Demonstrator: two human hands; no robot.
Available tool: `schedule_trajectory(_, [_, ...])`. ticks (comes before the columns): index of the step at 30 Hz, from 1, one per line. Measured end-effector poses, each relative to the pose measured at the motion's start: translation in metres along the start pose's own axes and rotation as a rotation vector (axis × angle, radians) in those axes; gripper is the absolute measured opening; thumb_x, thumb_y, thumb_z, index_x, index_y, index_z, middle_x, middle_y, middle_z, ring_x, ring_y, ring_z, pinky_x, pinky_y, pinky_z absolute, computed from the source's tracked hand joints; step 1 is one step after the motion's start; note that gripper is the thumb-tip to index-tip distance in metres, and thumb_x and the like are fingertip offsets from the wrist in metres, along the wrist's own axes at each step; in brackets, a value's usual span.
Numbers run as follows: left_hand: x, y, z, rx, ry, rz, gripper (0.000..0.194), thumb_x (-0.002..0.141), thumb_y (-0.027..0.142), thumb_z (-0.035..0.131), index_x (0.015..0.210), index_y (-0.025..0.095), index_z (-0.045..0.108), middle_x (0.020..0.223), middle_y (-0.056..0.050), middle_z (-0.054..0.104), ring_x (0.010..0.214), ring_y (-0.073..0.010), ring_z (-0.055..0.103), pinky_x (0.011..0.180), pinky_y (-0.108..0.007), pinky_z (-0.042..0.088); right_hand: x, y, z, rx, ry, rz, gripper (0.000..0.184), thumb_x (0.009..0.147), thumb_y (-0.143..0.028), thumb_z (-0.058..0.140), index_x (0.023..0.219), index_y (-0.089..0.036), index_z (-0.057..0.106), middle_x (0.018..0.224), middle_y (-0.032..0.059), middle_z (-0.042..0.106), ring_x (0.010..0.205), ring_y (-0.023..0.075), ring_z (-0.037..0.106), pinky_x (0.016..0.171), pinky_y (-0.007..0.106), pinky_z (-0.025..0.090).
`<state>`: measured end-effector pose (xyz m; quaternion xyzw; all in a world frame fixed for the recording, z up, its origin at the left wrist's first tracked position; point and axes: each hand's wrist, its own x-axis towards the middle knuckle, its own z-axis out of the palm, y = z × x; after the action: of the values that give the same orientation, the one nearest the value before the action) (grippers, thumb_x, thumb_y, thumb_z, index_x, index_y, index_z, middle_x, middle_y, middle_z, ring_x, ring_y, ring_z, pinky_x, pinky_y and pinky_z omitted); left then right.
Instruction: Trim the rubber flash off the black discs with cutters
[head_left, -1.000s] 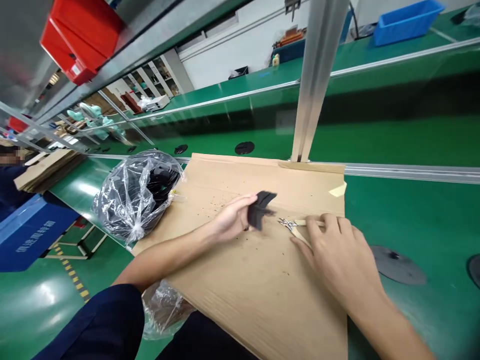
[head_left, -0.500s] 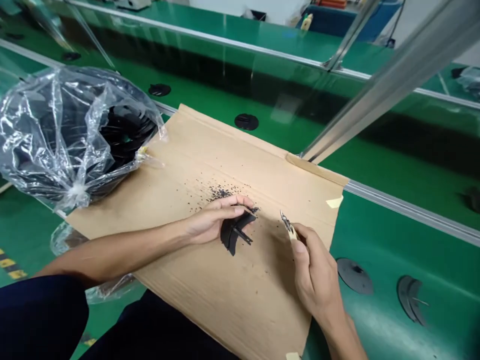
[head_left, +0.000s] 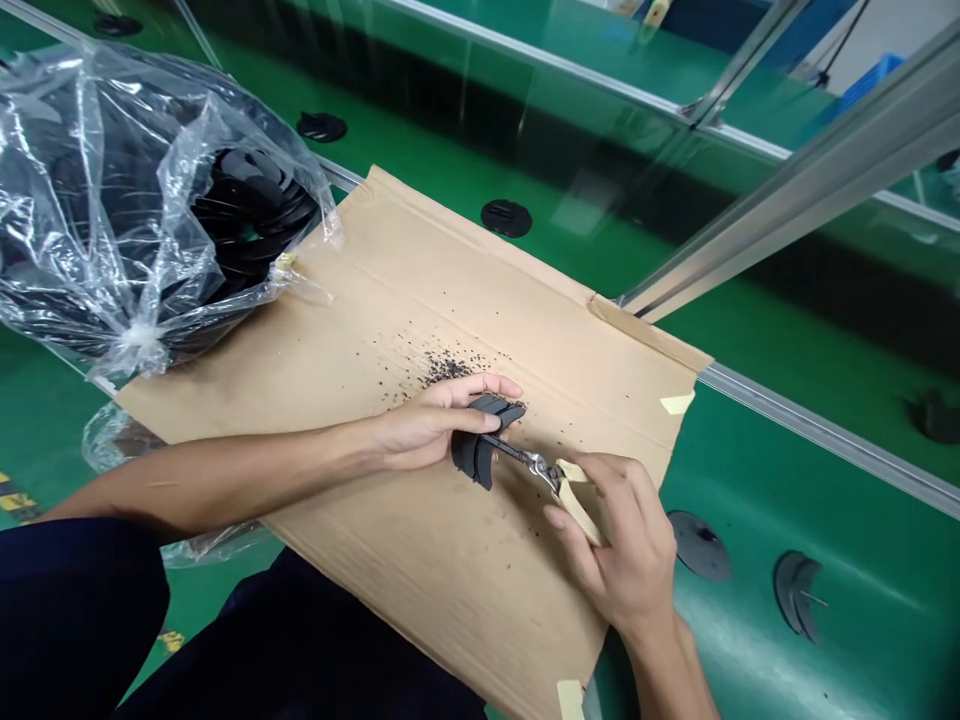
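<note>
**Side cutters (head_left: pixel 536 468) met a black moulded piece (head_left: pixel 474 452) over cardboard**

A green workbench (head_left: pixel 840 530) carried a cardboard sheet (head_left: pixel 397 290). A knotted clear plastic bag (head_left: pixel 90 200) of stacked black pieces lay on the sheet's left corner, and two dark parts (head_left: pixel 699 545) lay on the bench to the right. Black crumbs (head_left: pixel 446 370) were scattered just beyond the hands. The left hand (head_left: pixel 424 428) gripped the moulded piece above the sheet, its fingers (head_left: pixel 480 420) curled firmly across it. The right hand (head_left: pixel 622 545) was closed around the cutters' beige handles, with the tips touching the piece. How far the cutters' jaws stood open could not be told.
</note>
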<state>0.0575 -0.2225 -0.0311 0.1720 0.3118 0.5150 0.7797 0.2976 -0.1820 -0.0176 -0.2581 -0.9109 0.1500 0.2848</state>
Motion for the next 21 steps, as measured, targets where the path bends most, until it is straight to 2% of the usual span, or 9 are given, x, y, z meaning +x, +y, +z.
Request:
schedule_trajectory(5, [-0.0006,-0.0010,0.0006,-0.033,-0.012,-0.013,0.036,0.077,0.011,0.079,0.107,0.015,0.061,0.091,-0.003,0.064,0.084,-0.0146,0.061,0.073,-0.027,0.050,0.0012,-0.0012,-0.0024,-0.065,-0.021,-0.026,0.034,0.100,-0.039,0.057,0.125,-0.017,0.054,0.101,0.0123,0.063,0.088,0.0246,0.060,0.073,0.036,0.049])
schedule_trajectory(11, [-0.0033,-0.0029,0.0042,-0.103,-0.030,-0.052,0.032,0.078,0.011,0.079,0.103,0.014,0.059,0.091,-0.004,0.064,0.085,-0.0143,0.061,0.074,-0.028,0.053,-0.0014,-0.0038,-0.0055,-0.207,-0.053,0.003,0.032,0.099,-0.039,0.058,0.126,-0.022,0.058,0.090,0.0073,0.064,0.076,0.0213,0.058,0.069,0.033,0.046])
schedule_trajectory(17, [-0.0017,-0.0067,0.0030,-0.148,-0.053,-0.063,0.031,0.079,0.009,0.078,0.103,0.013,0.059,0.092,-0.005,0.064,0.085,-0.0140,0.063,0.076,-0.027,0.053,-0.0027,-0.0030,-0.0044,-0.264,-0.017,-0.035,0.023,0.099,-0.036,0.060,0.115,-0.019,0.060,0.080,0.0044,0.058,0.069,0.0184,0.053,0.063,0.030,0.042])
schedule_trajectory(21, [-0.0009,-0.0065,0.0026,-0.118,-0.021,-0.037,0.031,0.079,0.010,0.079,0.103,0.013,0.059,0.091,-0.004,0.066,0.084,-0.0140,0.064,0.077,-0.029,0.055,-0.0025,-0.0032,-0.0028,-0.276,-0.004,-0.029,0.020,0.101,-0.035,0.058,0.112,-0.020,0.061,0.076,0.0025,0.056,0.067,0.0170,0.053,0.062,0.029,0.041])
